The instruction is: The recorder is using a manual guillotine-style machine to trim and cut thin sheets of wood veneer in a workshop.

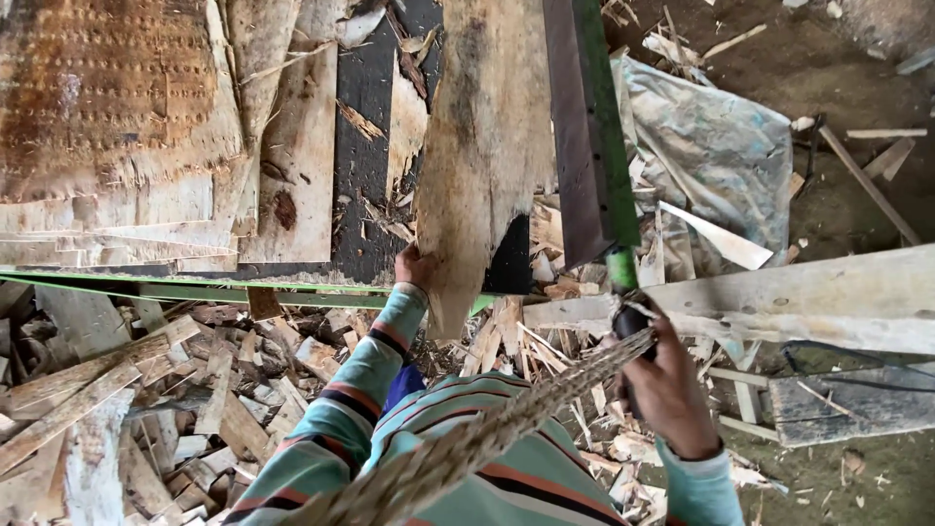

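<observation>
Not much packaging-wise here, honestly. No labels, signs or screens anywhere that I can spot. The only thing close to a package is a big crumpled plastic sack [716, 146] lying flat on the dirt floor [828, 68] in the upper right. It's a pale grey-blue, a bit see-through, dusty and wrinkled, roughly a slanted rectangle. Its left edge runs beside the long green-edged blade [589, 127], and a pale wood strip [716, 237] lies across its lower part. Wood scraps [545, 292] pile up against its lower-left corner. Can't make out any print on it, too grimy and creased to tell.
</observation>
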